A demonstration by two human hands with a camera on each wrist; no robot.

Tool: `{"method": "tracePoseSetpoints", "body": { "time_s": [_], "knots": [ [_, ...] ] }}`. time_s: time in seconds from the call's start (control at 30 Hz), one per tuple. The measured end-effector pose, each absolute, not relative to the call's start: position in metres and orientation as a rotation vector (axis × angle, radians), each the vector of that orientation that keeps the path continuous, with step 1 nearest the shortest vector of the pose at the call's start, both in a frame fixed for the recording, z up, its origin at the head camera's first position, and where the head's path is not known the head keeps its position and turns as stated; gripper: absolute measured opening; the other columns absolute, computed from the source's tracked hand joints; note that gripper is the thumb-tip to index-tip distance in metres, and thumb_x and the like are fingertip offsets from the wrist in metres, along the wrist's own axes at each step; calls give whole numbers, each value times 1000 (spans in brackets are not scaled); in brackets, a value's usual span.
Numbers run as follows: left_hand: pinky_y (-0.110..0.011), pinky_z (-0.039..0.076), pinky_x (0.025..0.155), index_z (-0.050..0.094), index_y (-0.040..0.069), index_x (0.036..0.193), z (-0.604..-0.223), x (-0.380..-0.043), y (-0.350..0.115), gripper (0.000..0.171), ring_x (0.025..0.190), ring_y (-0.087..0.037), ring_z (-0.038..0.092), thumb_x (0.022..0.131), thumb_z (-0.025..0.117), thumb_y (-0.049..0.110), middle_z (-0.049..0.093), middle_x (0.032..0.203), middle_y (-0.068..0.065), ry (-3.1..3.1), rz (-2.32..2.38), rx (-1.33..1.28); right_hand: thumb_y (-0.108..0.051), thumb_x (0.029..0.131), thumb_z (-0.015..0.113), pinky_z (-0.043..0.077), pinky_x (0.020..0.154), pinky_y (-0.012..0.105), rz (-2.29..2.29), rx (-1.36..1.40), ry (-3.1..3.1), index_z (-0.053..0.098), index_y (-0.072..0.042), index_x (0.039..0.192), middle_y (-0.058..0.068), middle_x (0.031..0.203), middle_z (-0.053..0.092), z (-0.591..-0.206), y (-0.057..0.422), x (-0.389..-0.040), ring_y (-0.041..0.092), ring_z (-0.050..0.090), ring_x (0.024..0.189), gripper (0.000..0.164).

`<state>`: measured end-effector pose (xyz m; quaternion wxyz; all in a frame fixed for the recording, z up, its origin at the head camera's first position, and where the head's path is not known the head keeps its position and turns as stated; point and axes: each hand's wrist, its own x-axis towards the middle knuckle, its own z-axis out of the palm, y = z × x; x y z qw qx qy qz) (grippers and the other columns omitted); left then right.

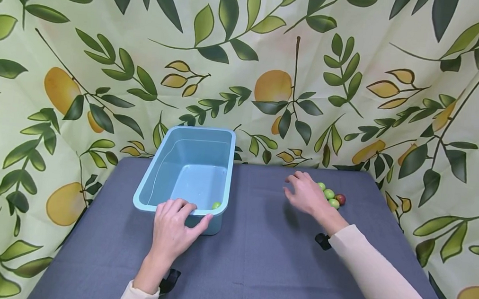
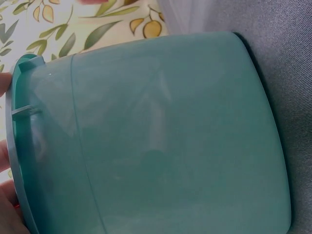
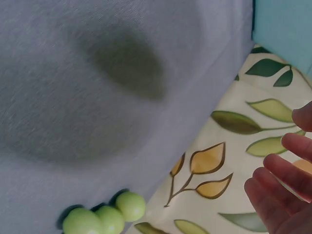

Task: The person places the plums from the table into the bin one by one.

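My left hand [image 1: 174, 231] grips the near rim of a light blue plastic tub [image 1: 150, 194], its fingers bent over the edge and the thumb spread to the right. The left wrist view shows the tub's outer wall [image 2: 161, 136] close up. Inside the tub, by its near right corner, lies one small round green fruit [image 1: 216, 205]. My right hand [image 1: 307, 194] hovers over the table right of the tub, fingers parted and nothing between them. Just right of it sit several round green fruits [image 1: 334, 203] and a dark red one [image 1: 340, 198], partly hidden by the hand.
A dark grey cloth covers the table [image 1: 251, 264]. Behind and at both sides hangs a fabric backdrop [image 1: 237, 83] printed with leaves and orange fruit. The tub stands near the table's back left.
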<state>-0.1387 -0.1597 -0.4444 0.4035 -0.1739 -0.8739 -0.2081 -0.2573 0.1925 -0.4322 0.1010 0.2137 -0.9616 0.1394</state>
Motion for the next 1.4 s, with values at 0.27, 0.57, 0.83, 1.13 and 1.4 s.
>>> {"method": "tracePoseSetpoints", "body": {
  "time_s": [0.27, 0.57, 0.83, 1.13, 1.4],
  "knots": [
    [-45, 40, 69, 71, 9, 77, -445, -139, -160, 46, 69, -29, 53, 86, 66, 55, 60, 76, -4, -2196, -527, -445, -20, 96, 64, 53, 81, 55, 433, 534, -2872, 70, 0, 116, 18, 117, 64, -438, 218, -255, 38, 57, 108, 29],
    [-46, 40, 69, 71, 9, 77, -445, -139, -160, 47, 69, -29, 53, 87, 65, 55, 60, 75, -4, -2187, -527, -440, -21, 97, 60, 52, 81, 58, 431, 411, -2923, 69, 0, 118, 20, 120, 62, -447, 246, -253, 40, 55, 112, 30],
    [-46, 40, 70, 72, 9, 77, -445, -140, -161, 52, 69, -29, 53, 90, 61, 59, 61, 76, -4, -2196, -534, -437, -20, 97, 59, 50, 80, 62, 444, 346, -2928, 68, 2, 117, 23, 116, 60, -455, 268, -252, 45, 55, 111, 31],
    [-46, 40, 70, 72, 10, 77, -445, -140, -160, 51, 69, -29, 53, 90, 61, 58, 61, 76, -3, -2194, -533, -442, -21, 96, 58, 48, 82, 65, 453, 251, -2976, 65, 7, 119, 29, 121, 58, -462, 288, -249, 49, 53, 114, 36],
    [-46, 40, 69, 71, 9, 77, -445, -140, -160, 51, 69, -29, 53, 90, 61, 58, 60, 76, -3, -2185, -532, -442, -20, 95, 60, 48, 83, 66, 448, 206, -2998, 63, 8, 122, 31, 122, 57, -473, 298, -246, 50, 53, 113, 39]
  ]
}}
